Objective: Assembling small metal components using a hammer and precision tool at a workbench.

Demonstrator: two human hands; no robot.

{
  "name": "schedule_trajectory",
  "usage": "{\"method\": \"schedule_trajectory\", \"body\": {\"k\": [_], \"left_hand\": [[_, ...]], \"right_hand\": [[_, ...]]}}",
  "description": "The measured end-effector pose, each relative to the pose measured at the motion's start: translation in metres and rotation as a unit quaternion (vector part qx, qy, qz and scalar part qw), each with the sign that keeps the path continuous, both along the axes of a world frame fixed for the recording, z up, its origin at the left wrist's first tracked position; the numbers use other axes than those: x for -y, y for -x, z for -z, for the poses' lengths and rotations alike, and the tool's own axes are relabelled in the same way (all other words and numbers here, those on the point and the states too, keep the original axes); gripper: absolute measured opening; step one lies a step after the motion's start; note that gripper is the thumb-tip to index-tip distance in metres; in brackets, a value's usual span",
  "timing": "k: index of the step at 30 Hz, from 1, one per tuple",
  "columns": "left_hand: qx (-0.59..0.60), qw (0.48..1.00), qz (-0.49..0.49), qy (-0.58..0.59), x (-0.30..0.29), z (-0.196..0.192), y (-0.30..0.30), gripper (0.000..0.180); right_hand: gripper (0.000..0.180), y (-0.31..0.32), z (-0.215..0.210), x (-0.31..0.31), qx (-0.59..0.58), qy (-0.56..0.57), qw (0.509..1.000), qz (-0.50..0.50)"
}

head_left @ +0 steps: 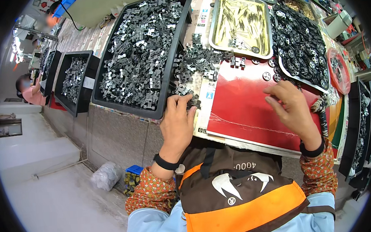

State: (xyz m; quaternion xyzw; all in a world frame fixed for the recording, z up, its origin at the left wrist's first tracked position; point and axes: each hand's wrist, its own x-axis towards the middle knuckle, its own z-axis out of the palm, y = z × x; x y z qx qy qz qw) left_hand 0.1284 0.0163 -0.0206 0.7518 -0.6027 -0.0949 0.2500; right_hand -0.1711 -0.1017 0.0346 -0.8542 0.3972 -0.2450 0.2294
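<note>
My left hand [177, 121] is at the table's near edge, beside the large black bin's corner. Its bent fingertips and thumb close around a small black plastic part [195, 102], partly hidden by the fingers. Loose black parts [199, 60] of the same kind lie in a heap just beyond it. Over the red board [239, 109] hovers my right hand [292, 108], its fingers curled and the thumb apart from the index finger, nothing visible between them. Small black wheels [267, 76] with silvery spokes lie at the board's far edge, close to that hand.
The large black bin [165, 106] of black parts stands at left. Beyond the board are a tray [212, 41] of thin gold-coloured pins and a white-rimmed tray [282, 71] heaped with wheels. A red round basket [346, 76] sits at right. Farther left, a person [32, 90] is beside smaller bins.
</note>
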Motion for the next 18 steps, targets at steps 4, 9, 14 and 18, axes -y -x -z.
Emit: {"method": "schedule_trajectory", "body": {"k": [4, 9, 14, 18], "left_hand": [[-0.011, 1.000, 0.022, 0.010, 0.000, 0.006, -0.002, 0.028], [0.002, 0.998, 0.052, 0.028, -0.001, 0.008, -0.003, 0.027], [0.031, 0.990, 0.113, 0.083, -0.001, 0.013, -0.004, 0.027], [0.009, 0.983, 0.144, 0.113, 0.005, 0.018, -0.006, 0.027]], "right_hand": [[0.009, -0.014, 0.004, 0.006, -0.039, 0.017, 0.999, -0.016], [0.009, -0.017, 0.017, 0.042, -0.054, 0.055, 0.997, 0.022], [0.014, -0.026, 0.028, 0.106, -0.087, 0.076, 0.988, 0.101], [0.014, -0.049, 0.042, 0.145, -0.129, 0.034, 0.984, 0.120]]}}
